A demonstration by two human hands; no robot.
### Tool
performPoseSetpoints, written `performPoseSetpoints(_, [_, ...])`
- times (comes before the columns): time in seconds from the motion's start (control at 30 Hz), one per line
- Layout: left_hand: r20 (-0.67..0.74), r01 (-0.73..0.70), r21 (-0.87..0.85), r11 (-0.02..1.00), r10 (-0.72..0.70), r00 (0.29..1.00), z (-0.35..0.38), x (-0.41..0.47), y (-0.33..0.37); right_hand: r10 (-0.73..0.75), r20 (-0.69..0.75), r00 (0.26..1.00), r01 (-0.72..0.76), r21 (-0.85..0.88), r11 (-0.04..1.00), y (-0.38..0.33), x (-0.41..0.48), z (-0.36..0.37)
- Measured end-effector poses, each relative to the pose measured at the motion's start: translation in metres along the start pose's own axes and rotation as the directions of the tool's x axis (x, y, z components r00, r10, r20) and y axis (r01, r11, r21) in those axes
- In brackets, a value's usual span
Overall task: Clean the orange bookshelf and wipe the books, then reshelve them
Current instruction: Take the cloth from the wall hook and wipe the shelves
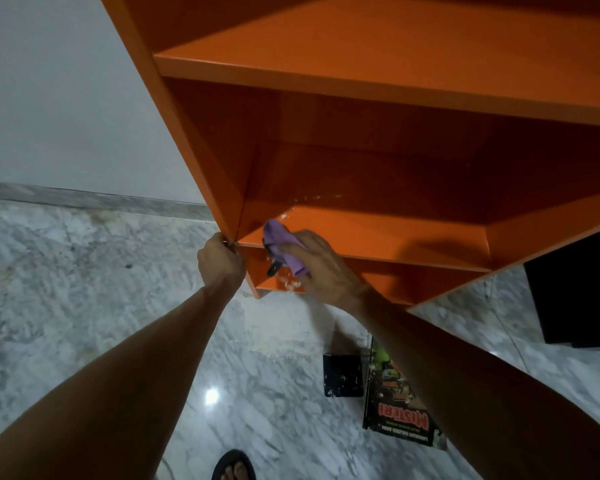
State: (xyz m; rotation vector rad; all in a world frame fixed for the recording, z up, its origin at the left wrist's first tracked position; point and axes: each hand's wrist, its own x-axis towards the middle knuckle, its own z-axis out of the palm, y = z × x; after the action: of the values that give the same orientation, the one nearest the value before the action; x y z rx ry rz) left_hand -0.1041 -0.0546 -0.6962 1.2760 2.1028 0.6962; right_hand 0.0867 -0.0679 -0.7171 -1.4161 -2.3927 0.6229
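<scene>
Purple soft cloth (280,242), limp and light, is bunching under the gripping right hand (321,268) on a lower board of the glossy orange wooden bookshelf (361,50). The left hand (219,259) is clutching the frame's front edge. Paperback books (400,410) are lying on the marble floor (84,306). A small dark object (273,270) beneath the cloth is defying identification.

There is one orange bookshelf (361,81), and three of its shelf boards can be counted with certainty. Two hands are in view: one left hand (219,261) and one right hand (319,271). There is one purple cloth (278,237). On the floor (84,306) lie two flat things: one book (402,420) with a colourful printed cover, and one black square thing (343,375), perhaps a second book. One foot (234,467) in a dark sandal is seen, and one black block (575,289) at the right.
</scene>
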Motion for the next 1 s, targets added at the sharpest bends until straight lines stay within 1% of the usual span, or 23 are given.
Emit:
performPoseSetpoints(0.03, [0.004,0.01,-0.006,1.0,-0.01,1.0,0.0,-0.001,0.001,-0.011,-0.01,1.0,0.011,0.0,1.0,0.002,-0.005,-0.003])
performPoseSetpoints(0.07, [0.005,0.023,-0.012,1.0,-0.023,1.0,0.0,-0.001,0.002,0.014,-0.047,0.999,-0.014,0.003,1.0,0.006,-0.008,-0.007])
performPoseSetpoints(0.13, [0.004,0.042,-0.011,0.999,-0.042,0.999,0.0,0.0,0.002,0.152,-0.196,0.969,-0.15,0.027,0.988,0.021,-0.008,-0.015])
performPoseSetpoints(0.17, [0.0,0.043,-0.008,0.999,-0.043,0.999,0.001,0.001,0.001,0.245,-0.266,0.932,-0.241,0.047,0.969,0.029,-0.005,-0.02])
performPoseSetpoints(0.2, [-0.005,0.035,-0.005,0.999,-0.035,0.999,0.001,0.001,0.0,0.331,-0.306,0.893,-0.331,0.052,0.942,0.038,-0.001,-0.023])
performPoseSetpoints(0.27, [-0.009,0.025,0.0,1.0,-0.025,1.0,0.002,0.001,-0.002,0.446,-0.321,0.836,-0.466,0.015,0.885,0.051,0.013,-0.022])
performPoseSetpoints(0.37, [-0.003,0.032,0.001,0.999,-0.032,0.999,0.005,0.002,-0.007,0.529,-0.308,0.791,-0.564,-0.03,0.825,0.052,0.042,-0.013])
performPoseSetpoints(0.43, [-0.001,0.035,0.011,0.999,-0.035,0.999,0.005,0.003,-0.009,0.539,-0.248,0.805,-0.561,-0.025,0.827,0.042,0.061,-0.007])
performPoseSetpoints(0.5, [0.003,0.043,0.017,0.999,-0.043,0.999,0.006,0.005,-0.01,0.49,-0.158,0.857,-0.5,-0.027,0.866,0.026,0.076,-0.002])
performPoseSetpoints(0.57, [0.001,0.045,0.026,0.999,-0.045,0.999,0.006,0.006,-0.009,0.352,-0.099,0.931,-0.357,-0.039,0.933,0.004,0.08,0.003])
performPoseSetpoints(0.63, [0.007,0.039,0.036,0.999,-0.039,0.999,0.004,0.007,-0.008,0.201,-0.047,0.979,-0.2,0.012,0.98,-0.015,0.072,0.008])
performPoseSetpoints(0.7, [0.03,0.039,0.039,0.998,-0.041,0.999,0.001,0.009,-0.01,0.088,0.039,0.995,-0.09,0.057,0.994,-0.026,0.059,0.013])
performPoseSetpoints(0.77, [0.05,0.039,0.055,0.998,-0.042,0.998,-0.001,0.01,-0.01,-0.035,0.11,0.993,0.03,0.048,0.998,-0.03,0.042,0.013])
performPoseSetpoints(0.8, [0.054,0.039,0.058,0.998,-0.043,0.998,-0.002,0.011,-0.009,-0.096,0.104,0.99,0.09,0.063,0.994,-0.027,0.033,0.011])
performPoseSetpoints(0.83, [0.055,0.039,0.06,0.997,-0.042,0.998,-0.001,0.012,-0.01,-0.121,0.054,0.991,0.116,0.088,0.989,-0.023,0.024,0.007])
performPoseSetpoints(0.87, [0.059,0.044,0.056,0.997,-0.048,0.997,-0.001,0.01,-0.009,-0.091,-0.018,0.996,0.092,0.11,0.99,-0.018,0.015,0.004])
performPoseSetpoints(0.9, [0.06,0.05,0.048,0.998,-0.053,0.997,0.0,0.008,-0.008,-0.004,-0.105,0.994,0.018,0.127,0.992,-0.013,0.007,-0.002])
performPoseSetpoints(0.93, [0.062,0.058,0.042,0.997,-0.06,0.996,0.001,0.006,-0.007,0.112,-0.204,0.973,-0.084,0.14,0.987,-0.004,0.001,-0.006])
performPoseSetpoints(1.0, [0.056,0.053,0.048,0.997,-0.055,0.997,0.002,0.004,-0.007,0.318,-0.363,0.876,-0.285,0.142,0.948,0.017,-0.004,-0.009])
